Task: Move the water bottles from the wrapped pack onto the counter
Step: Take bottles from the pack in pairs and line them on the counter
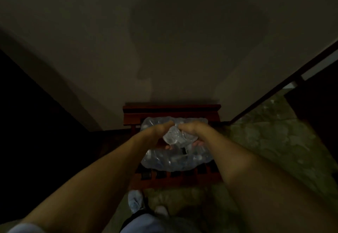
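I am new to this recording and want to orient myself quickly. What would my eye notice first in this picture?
First, the two bare forearms reaching from the lower corners to the centre, where the left hand and the right hand grip bunched clear plastic wrap. Under them lies the wrapped pack of water bottles, resting on a reddish wooden slatted bench against the plain wall. The scene is very dim.

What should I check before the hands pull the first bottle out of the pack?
1. Pack rests fully on the wooden bench: ok.
2. Left hand has a grip on the bunched wrap: ok.
3. Right hand grips the same wrap: ok.
4. Wrap torn open enough: cannot tell.
5. Any bottle free to lift: cannot tell, too dark.
6. Counter in view: not ok.
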Action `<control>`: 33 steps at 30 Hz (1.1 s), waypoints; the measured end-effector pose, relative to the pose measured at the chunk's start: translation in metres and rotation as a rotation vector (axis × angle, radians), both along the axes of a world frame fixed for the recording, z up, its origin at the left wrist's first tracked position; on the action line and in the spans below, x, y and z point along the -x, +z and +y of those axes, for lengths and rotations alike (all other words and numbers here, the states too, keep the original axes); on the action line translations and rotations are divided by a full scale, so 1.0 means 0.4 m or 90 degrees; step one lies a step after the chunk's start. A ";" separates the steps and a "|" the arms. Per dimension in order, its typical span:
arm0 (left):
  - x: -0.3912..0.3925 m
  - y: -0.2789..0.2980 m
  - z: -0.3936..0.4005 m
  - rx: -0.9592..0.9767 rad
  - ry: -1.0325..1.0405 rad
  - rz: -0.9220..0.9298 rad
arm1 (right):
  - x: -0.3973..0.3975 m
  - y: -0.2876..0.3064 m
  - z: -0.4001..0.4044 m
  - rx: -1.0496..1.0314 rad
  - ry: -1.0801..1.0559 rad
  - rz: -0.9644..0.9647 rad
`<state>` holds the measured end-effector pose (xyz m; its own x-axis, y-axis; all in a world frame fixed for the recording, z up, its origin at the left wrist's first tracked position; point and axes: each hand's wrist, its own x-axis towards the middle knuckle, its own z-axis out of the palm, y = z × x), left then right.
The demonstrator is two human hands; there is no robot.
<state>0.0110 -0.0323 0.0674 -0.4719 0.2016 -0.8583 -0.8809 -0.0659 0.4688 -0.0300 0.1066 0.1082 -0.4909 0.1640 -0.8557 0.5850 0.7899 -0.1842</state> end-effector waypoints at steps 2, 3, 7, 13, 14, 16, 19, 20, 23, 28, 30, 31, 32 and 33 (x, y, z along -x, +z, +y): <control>-0.008 0.034 -0.007 0.019 0.011 0.032 | 0.002 0.044 -0.004 -0.011 0.065 -0.002; -0.013 0.055 -0.009 0.036 0.024 0.053 | 0.000 0.068 -0.005 -0.013 0.089 0.004; -0.033 0.141 -0.023 0.055 0.059 0.114 | -0.005 0.138 -0.007 0.054 0.088 0.083; -0.052 0.304 -0.069 0.028 0.131 0.228 | -0.001 0.257 -0.020 0.243 -0.040 0.168; -0.056 0.336 -0.083 0.070 0.146 0.257 | -0.001 0.278 -0.026 0.295 -0.075 0.176; -0.065 0.401 -0.114 0.122 0.180 0.326 | -0.004 0.318 -0.044 0.407 -0.138 0.188; -0.090 0.489 -0.162 0.107 0.217 0.401 | -0.021 0.367 -0.073 0.606 -0.178 0.205; -0.100 0.515 -0.177 0.105 0.210 0.427 | -0.030 0.379 -0.080 0.684 -0.179 0.200; -0.132 0.581 -0.213 0.104 0.193 0.514 | -0.056 0.416 -0.102 0.899 -0.191 0.136; -0.180 0.686 -0.259 0.118 0.176 0.640 | -0.088 0.525 -0.169 0.994 -0.091 0.152; -0.196 0.713 -0.276 0.116 0.241 0.669 | -0.103 0.567 -0.205 1.001 -0.061 0.196; -0.205 0.725 -0.285 0.114 0.267 0.685 | -0.113 0.587 -0.225 0.996 -0.045 0.221; -0.214 0.736 -0.295 0.114 0.281 0.701 | -0.123 0.605 -0.246 0.986 -0.026 0.249; -0.225 0.747 -0.306 0.120 0.286 0.716 | -0.136 0.621 -0.268 0.975 -0.003 0.275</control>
